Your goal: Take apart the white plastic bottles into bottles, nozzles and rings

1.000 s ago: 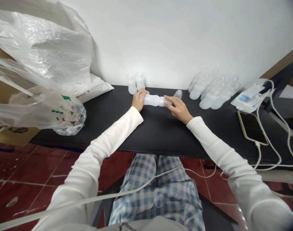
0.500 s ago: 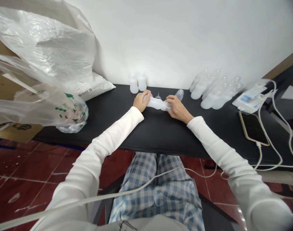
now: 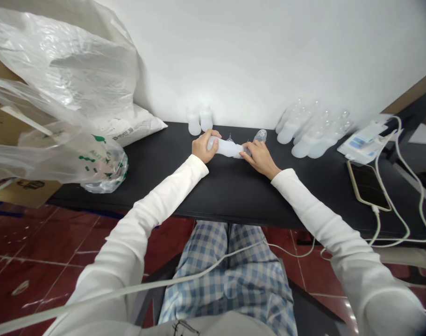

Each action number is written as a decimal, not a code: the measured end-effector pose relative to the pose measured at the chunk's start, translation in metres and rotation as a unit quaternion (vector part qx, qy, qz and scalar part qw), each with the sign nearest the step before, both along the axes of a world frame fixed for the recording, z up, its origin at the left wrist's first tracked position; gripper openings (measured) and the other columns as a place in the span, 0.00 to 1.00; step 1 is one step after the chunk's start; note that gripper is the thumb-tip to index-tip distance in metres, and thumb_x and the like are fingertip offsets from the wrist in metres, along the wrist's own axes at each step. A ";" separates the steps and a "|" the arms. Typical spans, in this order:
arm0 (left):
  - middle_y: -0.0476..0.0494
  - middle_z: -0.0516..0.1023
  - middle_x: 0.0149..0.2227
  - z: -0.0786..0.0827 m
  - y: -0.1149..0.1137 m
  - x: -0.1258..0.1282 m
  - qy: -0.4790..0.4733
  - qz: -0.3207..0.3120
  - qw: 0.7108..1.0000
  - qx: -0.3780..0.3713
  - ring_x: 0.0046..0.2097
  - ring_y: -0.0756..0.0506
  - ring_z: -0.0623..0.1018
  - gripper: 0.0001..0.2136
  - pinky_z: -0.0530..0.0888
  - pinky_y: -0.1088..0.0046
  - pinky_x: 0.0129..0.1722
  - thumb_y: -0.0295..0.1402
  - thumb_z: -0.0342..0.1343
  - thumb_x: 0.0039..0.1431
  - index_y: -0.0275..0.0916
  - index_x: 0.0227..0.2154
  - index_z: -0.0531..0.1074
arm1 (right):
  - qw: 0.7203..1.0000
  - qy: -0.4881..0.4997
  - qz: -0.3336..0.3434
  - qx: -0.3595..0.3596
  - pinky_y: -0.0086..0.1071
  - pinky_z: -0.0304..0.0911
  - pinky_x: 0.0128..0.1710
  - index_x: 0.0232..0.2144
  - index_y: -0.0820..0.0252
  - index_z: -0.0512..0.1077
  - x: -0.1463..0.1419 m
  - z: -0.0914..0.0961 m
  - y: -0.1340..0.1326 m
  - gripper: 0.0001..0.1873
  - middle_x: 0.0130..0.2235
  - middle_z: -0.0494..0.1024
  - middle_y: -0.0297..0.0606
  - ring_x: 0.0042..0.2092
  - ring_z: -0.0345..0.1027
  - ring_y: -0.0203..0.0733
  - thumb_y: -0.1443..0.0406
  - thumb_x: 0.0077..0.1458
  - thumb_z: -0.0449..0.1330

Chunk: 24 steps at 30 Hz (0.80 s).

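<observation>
A white baby bottle (image 3: 227, 148) lies sideways between my hands, just above the black table. My left hand (image 3: 205, 146) is wrapped round its base end. At the other end, my right hand (image 3: 259, 157) grips the neck, where a clear cap shows partly under the fingers. Behind the bottle, a small clear teat (image 3: 230, 138) stands on the table. A clear dome cap (image 3: 260, 136) sits just beyond my right hand. Two white bottles (image 3: 200, 122) stand against the wall behind my left hand.
Several capped bottles (image 3: 310, 135) stand in a group at the back right. Farther right are a white-and-blue box (image 3: 362, 143), a phone (image 3: 369, 185) and white cables (image 3: 405, 200). A large white sack (image 3: 94, 70) and a clear plastic bag (image 3: 104, 163) fill the left.
My right hand has turned and its fingers have shifted over the clear cap and neck of the bottle. My left hand keeps its hold, moved only slightly.
</observation>
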<state>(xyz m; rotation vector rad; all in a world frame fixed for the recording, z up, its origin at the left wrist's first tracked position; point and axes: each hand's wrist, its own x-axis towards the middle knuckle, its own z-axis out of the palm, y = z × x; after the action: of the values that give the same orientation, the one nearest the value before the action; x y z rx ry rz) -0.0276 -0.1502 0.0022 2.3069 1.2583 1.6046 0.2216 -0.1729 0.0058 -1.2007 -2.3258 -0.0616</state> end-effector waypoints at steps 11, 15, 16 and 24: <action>0.44 0.83 0.37 0.004 0.003 -0.002 -0.052 0.010 0.998 -0.019 0.40 0.44 0.83 0.23 0.76 0.67 0.42 0.52 0.41 0.70 0.42 0.36 0.75 | 0.996 0.045 0.017 0.073 0.52 0.65 0.52 0.55 0.61 0.70 -0.002 -0.001 -0.001 0.33 0.46 0.77 0.51 0.49 0.69 0.57 0.42 0.63 0.53; 0.45 0.83 0.37 0.005 0.003 -0.001 -0.067 0.018 0.997 -0.041 0.41 0.44 0.83 0.23 0.76 0.68 0.42 0.51 0.41 0.71 0.42 0.35 0.75 | 0.992 0.024 0.018 0.122 0.53 0.65 0.54 0.56 0.60 0.70 -0.002 -0.005 0.001 0.31 0.50 0.76 0.52 0.52 0.70 0.57 0.44 0.62 0.57; 0.45 0.83 0.36 0.006 0.004 -0.001 -0.070 0.019 0.996 -0.047 0.40 0.44 0.83 0.23 0.76 0.68 0.42 0.51 0.42 0.71 0.42 0.35 0.75 | 0.991 0.016 0.016 0.129 0.54 0.64 0.55 0.57 0.60 0.70 -0.001 -0.006 0.002 0.30 0.50 0.76 0.52 0.52 0.70 0.56 0.46 0.63 0.57; 0.45 0.83 0.36 0.005 0.007 0.001 -0.119 0.003 0.989 -0.087 0.41 0.43 0.82 0.22 0.75 0.66 0.43 0.46 0.42 0.70 0.41 0.31 0.76 | 0.980 -0.039 0.028 0.192 0.49 0.67 0.53 0.55 0.50 0.73 0.005 -0.015 0.002 0.16 0.52 0.77 0.47 0.52 0.69 0.48 0.64 0.69 0.53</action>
<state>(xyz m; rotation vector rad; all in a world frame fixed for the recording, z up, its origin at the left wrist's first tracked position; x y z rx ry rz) -0.0268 -0.1435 0.0070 1.9459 1.2929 1.6396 0.2270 -0.1704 -0.0089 -0.9526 -2.2743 -0.5209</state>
